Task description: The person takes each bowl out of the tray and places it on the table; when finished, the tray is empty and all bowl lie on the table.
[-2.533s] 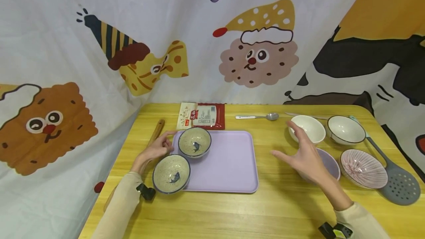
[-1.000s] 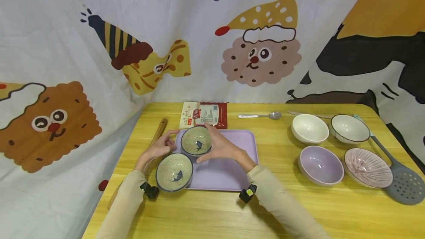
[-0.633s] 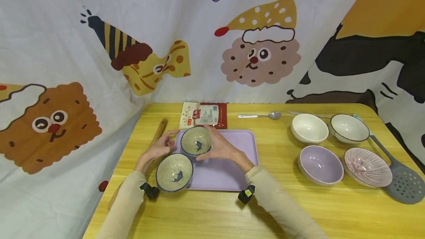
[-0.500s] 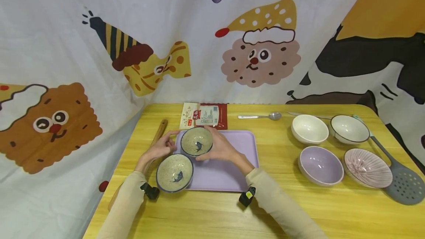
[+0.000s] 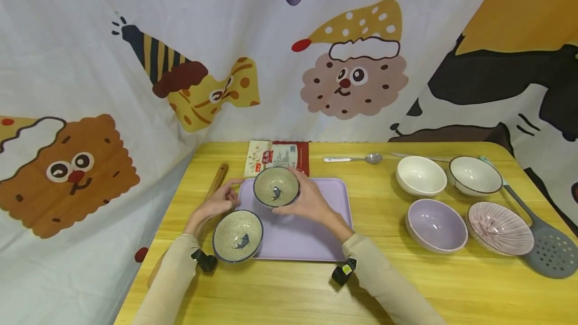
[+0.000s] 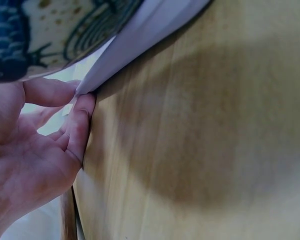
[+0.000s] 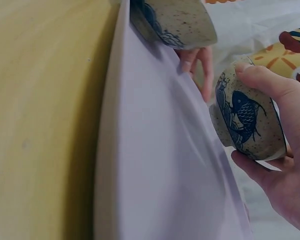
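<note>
My right hand (image 5: 307, 201) grips a speckled bowl (image 5: 276, 187) with a blue rim and a fish painted inside. It is raised above the lilac tray (image 5: 307, 245); in the right wrist view a gap shows under the bowl (image 7: 247, 112), fish on its outside too. At the tray's left edge, my left hand (image 5: 214, 204) pinches the rim between thumb and fingers (image 6: 79, 131), as the left wrist view shows. A second matching bowl (image 5: 238, 235) sits over the tray's front left corner, close beside my left wrist.
At right stand a white bowl (image 5: 421, 176), a dark-rimmed bowl (image 5: 475, 176), a purple bowl (image 5: 436, 225) and a striped bowl (image 5: 500, 228). A grey slotted turner (image 5: 548, 250) lies beyond. Behind the tray are a red packet (image 5: 276, 157) and a spoon (image 5: 352, 158). A wooden handle (image 5: 218, 180) lies left.
My right hand came from the right side to the far speckled bowl, gripped it, and has lifted it slightly rightward. My left hand stays at the tray's edge.
</note>
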Tool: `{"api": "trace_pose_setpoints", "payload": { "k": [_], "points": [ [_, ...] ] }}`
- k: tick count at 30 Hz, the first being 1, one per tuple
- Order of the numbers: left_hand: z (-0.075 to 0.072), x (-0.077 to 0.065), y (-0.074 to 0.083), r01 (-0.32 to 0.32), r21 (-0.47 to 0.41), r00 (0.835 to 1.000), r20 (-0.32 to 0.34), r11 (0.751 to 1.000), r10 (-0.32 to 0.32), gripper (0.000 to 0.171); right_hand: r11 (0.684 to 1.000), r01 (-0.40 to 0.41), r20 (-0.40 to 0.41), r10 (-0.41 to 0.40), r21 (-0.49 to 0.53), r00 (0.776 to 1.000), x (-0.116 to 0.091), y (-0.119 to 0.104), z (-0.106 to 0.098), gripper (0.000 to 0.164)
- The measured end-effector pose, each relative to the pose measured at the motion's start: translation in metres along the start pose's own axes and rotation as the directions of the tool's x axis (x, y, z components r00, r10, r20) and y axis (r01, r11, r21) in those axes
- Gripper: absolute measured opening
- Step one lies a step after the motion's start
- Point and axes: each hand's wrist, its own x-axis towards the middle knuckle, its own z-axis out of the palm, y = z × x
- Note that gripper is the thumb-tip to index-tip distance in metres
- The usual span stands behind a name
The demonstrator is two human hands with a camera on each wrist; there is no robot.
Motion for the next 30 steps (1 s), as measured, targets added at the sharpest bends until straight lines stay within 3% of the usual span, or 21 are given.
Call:
{"api": "trace_pose_setpoints", "payload": {
  "k": [6,15,20,24,30],
  "points": [
    [-0.002,-0.004,0.009,0.026,0.009,1.0,0.009,1.0,-0.026,0.066,0.999,-0.031,-0.055,0.032,0.02,0.998,-0.006,0.006,-0.017,0.122],
    [0.001,0.011,-0.027,0.028,0.038,1.0,-0.011,0.999,-0.027,0.068,1.0,0.007,-0.184,-0.005,0.011,0.983,-0.016,0.013,-0.04,0.116],
    [0.001,0.012,-0.033,0.037,0.024,0.999,-0.016,0.999,-0.036,0.07,0.999,-0.009,-0.22,0.016,0.032,0.975,-0.021,0.011,-0.052,0.115],
    [0.0,0.011,-0.033,0.037,0.014,0.999,-0.012,0.999,-0.036,0.07,0.999,-0.049,-0.268,0.048,0.003,0.962,-0.026,0.011,-0.064,0.114],
    [-0.001,0.012,-0.032,0.06,0.025,0.998,-0.009,0.998,-0.06,0.07,0.994,-0.106,-0.377,0.085,-0.035,0.922,-0.035,0.013,-0.083,0.113]
  ]
}}
